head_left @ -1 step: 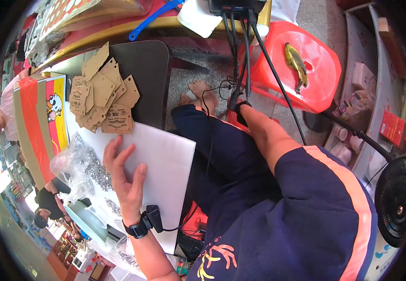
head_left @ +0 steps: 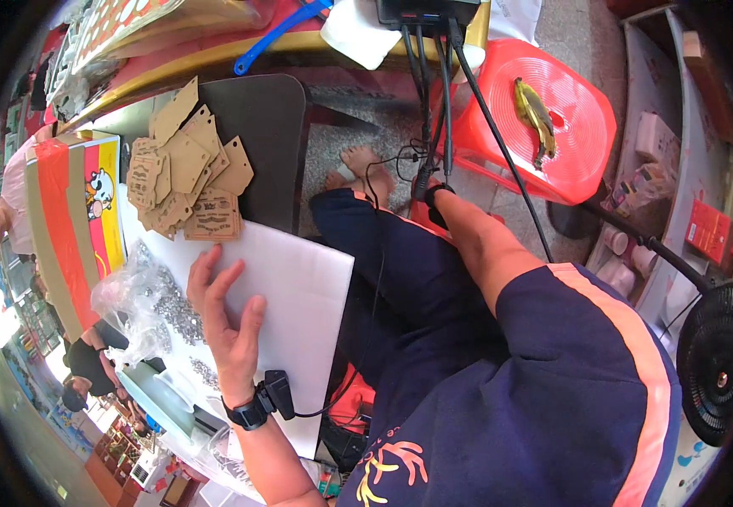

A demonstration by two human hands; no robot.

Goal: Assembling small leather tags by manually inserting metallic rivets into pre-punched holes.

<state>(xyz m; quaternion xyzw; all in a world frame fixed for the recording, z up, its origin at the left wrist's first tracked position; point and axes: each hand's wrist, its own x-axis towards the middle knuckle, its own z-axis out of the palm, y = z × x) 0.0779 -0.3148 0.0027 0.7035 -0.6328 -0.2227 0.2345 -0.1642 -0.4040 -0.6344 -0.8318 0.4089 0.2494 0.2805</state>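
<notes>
My left hand (head_left: 227, 313) lies over a white board (head_left: 299, 287), fingers spread and curved, with nothing in them. Just beyond its fingertips is a loose pile of brown card tags (head_left: 182, 169), with punched holes and dark print on some. The nearest printed tag (head_left: 214, 218) overlaps the board's far edge. Beside the hand, a crumpled clear plastic bag (head_left: 134, 308) sits among many small silvery pieces (head_left: 176, 308). My right arm reaches away toward black cables beside a red stool; of my right hand (head_left: 431, 184) little shows past a black wristband, its fingers hidden.
A banana or its peel (head_left: 536, 122) lies on the red stool (head_left: 582, 127). Black cables (head_left: 502, 135) hang from a dark box (head_left: 428, 10). A taped cardboard box (head_left: 62, 228) stands left, a black fan (head_left: 719, 363) right. A cord runs from my left wrist.
</notes>
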